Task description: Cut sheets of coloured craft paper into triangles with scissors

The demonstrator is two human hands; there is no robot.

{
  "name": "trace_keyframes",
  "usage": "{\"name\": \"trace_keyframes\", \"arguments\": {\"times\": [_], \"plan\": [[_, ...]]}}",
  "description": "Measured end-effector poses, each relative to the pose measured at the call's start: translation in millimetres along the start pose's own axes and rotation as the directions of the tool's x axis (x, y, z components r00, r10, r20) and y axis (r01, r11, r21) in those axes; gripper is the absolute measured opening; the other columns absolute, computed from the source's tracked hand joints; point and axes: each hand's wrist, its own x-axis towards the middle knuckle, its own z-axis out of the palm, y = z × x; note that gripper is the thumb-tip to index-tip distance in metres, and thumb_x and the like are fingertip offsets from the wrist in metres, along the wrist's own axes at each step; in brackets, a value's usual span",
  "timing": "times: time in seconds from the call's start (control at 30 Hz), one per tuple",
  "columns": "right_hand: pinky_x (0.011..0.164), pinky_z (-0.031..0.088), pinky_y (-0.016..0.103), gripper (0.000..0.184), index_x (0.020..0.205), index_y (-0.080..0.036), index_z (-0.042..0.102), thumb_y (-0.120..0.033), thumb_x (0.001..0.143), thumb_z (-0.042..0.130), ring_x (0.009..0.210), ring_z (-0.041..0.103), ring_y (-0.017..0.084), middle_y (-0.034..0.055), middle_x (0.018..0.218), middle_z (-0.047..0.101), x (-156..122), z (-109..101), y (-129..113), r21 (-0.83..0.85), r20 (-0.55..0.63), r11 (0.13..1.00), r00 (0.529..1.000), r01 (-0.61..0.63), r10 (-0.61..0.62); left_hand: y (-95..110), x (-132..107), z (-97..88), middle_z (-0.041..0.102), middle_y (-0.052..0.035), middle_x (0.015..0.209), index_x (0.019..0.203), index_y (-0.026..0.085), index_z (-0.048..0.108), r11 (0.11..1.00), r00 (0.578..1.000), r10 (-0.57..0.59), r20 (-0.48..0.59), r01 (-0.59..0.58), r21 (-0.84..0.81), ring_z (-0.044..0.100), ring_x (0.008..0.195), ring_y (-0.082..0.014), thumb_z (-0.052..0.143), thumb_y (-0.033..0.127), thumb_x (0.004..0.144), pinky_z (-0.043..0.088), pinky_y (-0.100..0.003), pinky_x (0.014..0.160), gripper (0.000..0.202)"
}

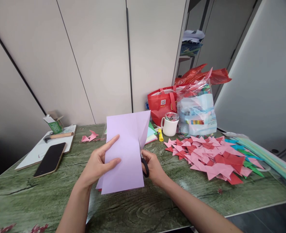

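The left hand [98, 163] is pinching the lilac paper sheet [125, 155] upright above the green tabletop [138, 210], thumb in front and forefinger stretched across it; the right hand [153, 166] is gripping black-handled scissors [144, 163] — blades biting into the sheet's right edge; a heap of pink and red folded paper shapes [210, 157] is lying at three o'clock; a dark phone [50, 159] is resting at nine o'clock — a white mug [170, 125] standing at one o'clock.
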Motion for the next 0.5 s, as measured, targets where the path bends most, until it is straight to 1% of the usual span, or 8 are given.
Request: {"name": "trace_keyframes", "arguments": {"times": [0.13,0.37,0.5], "plan": [[0.041,0.032,0.018,0.023,0.063,-0.018,0.046,-0.031,0.062,0.065,0.044,0.037,0.006,-0.0072,0.047,0.044,0.0,-0.2,-0.2,-0.001,-0.001,1.000,1.000,0.000,0.000,0.0,-0.2,0.2,0.060,-0.0052,0.113,0.132,0.028,0.033,1.000,1.000,-0.005,0.001,0.005,0.002,0.062,0.089,-0.0243,0.065,0.026,0.068,0.053,-0.031,0.063,0.072],[0.042,0.031,0.018,0.022,0.065,-0.018,0.047,-0.030,0.062,0.065,0.043,0.034,0.006,-0.0079,0.046,0.042,0.0,-1.3,3.0,-0.002,0.005,1.000,1.000,-0.006,0.006,-0.1,0.2,0.2,0.059,-0.0050,0.115,0.131,0.029,0.034,1.000,1.000,0.007,-0.007,-0.007,0.027,0.060,0.094,-0.0254,0.065,0.027,0.068,0.053,-0.031,0.065,0.070],[0.042,0.032,0.018,0.023,0.064,-0.017,0.046,-0.030,0.062,0.065,0.042,0.035,0.006,-0.0078,0.045,0.042,-0.3,-0.5,0.9,0.012,0.003,1.000,1.000,-0.014,0.014,-0.4,0.3,0.2,0.061,-0.0061,0.113,0.132,0.027,0.033,0.999,1.000,0.006,-0.009,-0.005,0.043,0.061,0.089,-0.0254,0.065,0.029,0.067,0.053,-0.032,0.061,0.073]]}}
